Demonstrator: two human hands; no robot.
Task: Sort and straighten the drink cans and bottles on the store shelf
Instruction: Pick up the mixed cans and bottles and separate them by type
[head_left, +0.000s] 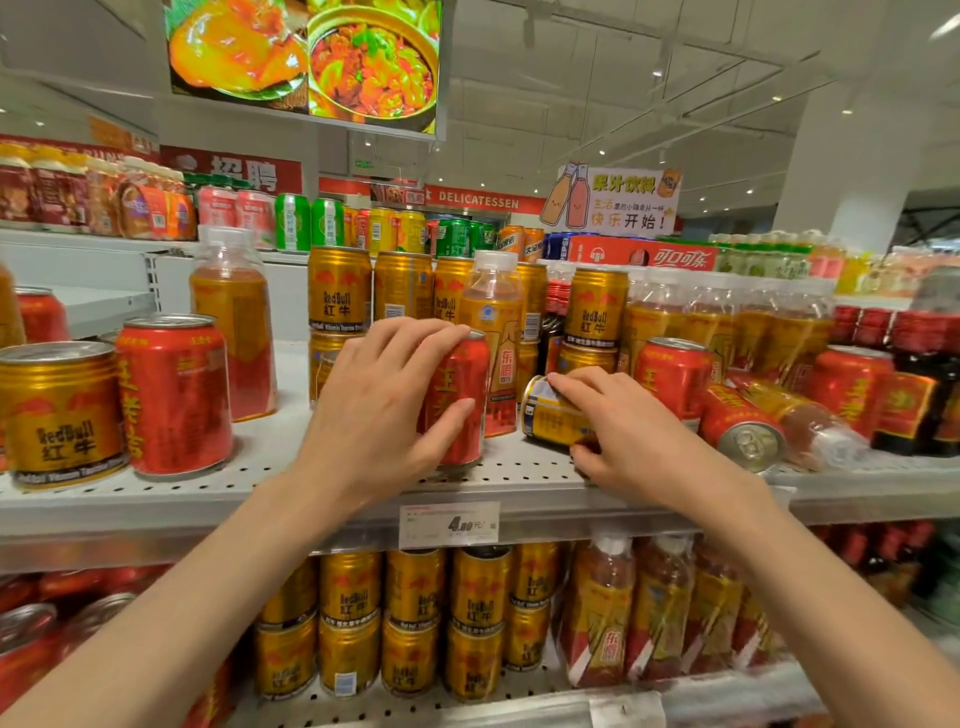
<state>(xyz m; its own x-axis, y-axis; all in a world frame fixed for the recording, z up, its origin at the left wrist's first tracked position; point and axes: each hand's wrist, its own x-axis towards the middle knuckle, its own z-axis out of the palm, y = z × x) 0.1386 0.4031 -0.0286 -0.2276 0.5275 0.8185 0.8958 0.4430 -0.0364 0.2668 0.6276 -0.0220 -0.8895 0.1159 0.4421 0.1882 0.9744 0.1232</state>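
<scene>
Red cylindrical metal drink can (460, 400) stands upright near the front edge of the white perforated metal shelf (260, 467), and your left hand (384, 400) wraps it: fingers over the top rim, thumb on the label. Your right hand (618, 421) pinches a gold Red Bull can (553, 418) lying on its side just right of the red one, fingertips on its upper end, thumb underneath.

Directly behind the red can: a clear plastic bottle with orange-gold label (493, 332), touching or nearly so. Behind that, stacked gold cans (340, 296).

Right of your right hand: another red can toppled on its side (743, 421), base facing you, with a fallen bottle (810, 426) alongside it.

Left side: upright red can (174, 395) beside an upright gold can (60, 415), well apart from your grip. White price tag (449, 525) on the shelf lip below your hands.
</scene>
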